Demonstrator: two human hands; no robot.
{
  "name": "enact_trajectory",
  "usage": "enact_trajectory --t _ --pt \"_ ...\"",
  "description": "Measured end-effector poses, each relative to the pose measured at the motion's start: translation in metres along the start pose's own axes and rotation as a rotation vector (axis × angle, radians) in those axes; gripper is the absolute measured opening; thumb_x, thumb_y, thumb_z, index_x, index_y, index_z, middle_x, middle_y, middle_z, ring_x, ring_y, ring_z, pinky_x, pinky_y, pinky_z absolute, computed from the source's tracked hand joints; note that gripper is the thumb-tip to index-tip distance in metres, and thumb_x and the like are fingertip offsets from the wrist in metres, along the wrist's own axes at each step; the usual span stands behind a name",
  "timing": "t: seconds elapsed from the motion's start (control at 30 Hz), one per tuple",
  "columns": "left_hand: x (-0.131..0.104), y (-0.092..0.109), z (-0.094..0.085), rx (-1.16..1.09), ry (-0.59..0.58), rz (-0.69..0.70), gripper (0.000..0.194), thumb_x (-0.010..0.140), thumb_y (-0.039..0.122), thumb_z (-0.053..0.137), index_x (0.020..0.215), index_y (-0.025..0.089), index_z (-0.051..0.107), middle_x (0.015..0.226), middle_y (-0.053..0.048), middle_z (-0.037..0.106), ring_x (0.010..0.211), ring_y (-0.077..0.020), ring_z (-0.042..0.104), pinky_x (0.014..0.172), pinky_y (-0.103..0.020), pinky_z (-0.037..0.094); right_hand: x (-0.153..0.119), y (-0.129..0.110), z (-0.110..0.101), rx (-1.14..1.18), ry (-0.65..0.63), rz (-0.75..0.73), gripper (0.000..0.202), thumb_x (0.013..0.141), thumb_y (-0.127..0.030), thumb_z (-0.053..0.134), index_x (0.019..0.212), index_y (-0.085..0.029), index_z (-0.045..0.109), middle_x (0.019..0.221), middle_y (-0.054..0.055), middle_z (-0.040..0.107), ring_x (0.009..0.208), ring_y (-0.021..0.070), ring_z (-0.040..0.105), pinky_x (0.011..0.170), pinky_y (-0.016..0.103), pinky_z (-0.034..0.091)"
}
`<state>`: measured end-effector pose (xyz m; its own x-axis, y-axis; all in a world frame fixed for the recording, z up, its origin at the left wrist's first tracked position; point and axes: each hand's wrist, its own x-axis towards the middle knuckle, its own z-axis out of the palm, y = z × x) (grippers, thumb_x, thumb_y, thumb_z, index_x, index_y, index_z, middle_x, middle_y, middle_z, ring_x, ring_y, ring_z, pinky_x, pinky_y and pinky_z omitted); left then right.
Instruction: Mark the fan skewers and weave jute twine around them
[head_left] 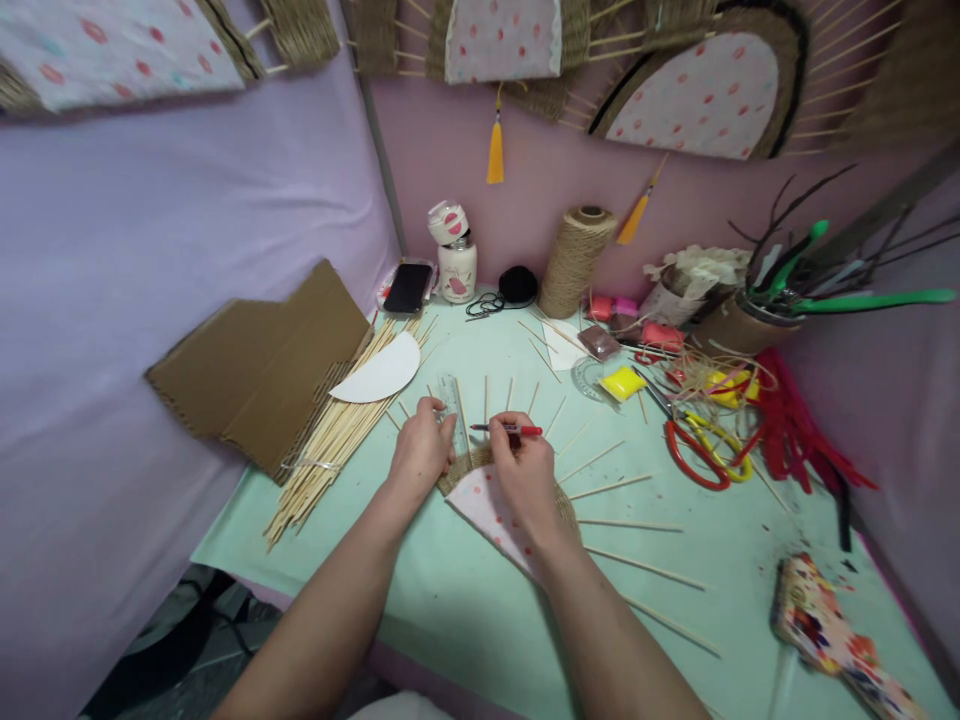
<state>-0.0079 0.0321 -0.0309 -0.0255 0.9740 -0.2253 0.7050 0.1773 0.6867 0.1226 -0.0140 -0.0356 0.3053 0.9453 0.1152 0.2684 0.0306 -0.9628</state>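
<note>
A half-round craft piece [487, 505] with a dotted white centre, a twine-wrapped rim and thin sticks fanning outward lies on the pale green table. My left hand [421, 440] is closed on a clear ruler [452, 410], which lies along one of the sticks at the piece's upper left. Over the piece, my right hand [521, 465] grips a red-capped pen [517, 429], its tip pointing left towards the ruler. Part of the rim and centre is hidden under my right hand and forearm.
Left are a bundle of sticks [330, 450], a white paper half-circle [382, 372] and cardboard [262, 365]. A twine spool [576, 262], bottle [457, 270] and phone [408, 288] stand or lie behind. Right are scissors [694, 460], yellow packet [622, 383] and a floral-patterned object [825, 620].
</note>
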Motion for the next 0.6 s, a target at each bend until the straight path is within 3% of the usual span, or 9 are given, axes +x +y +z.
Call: enact_trajectory --t 0.6 --pt "0.0023 -0.0011 0.0009 0.019 -0.009 0.012 0.030 0.089 0.036 0.041 0.113 0.017 0.044 0.048 0.004 0.058 0.033 -0.0132 0.050 0.042 -0.022 0.037 0.0000 -0.0005 -0.0001 0.006 -0.007 0.001 0.021 0.087 -0.034 0.044 0.080 -0.020 0.057 0.067 -0.001 0.059 0.061 0.0144 0.052 0.063 0.026 0.040"
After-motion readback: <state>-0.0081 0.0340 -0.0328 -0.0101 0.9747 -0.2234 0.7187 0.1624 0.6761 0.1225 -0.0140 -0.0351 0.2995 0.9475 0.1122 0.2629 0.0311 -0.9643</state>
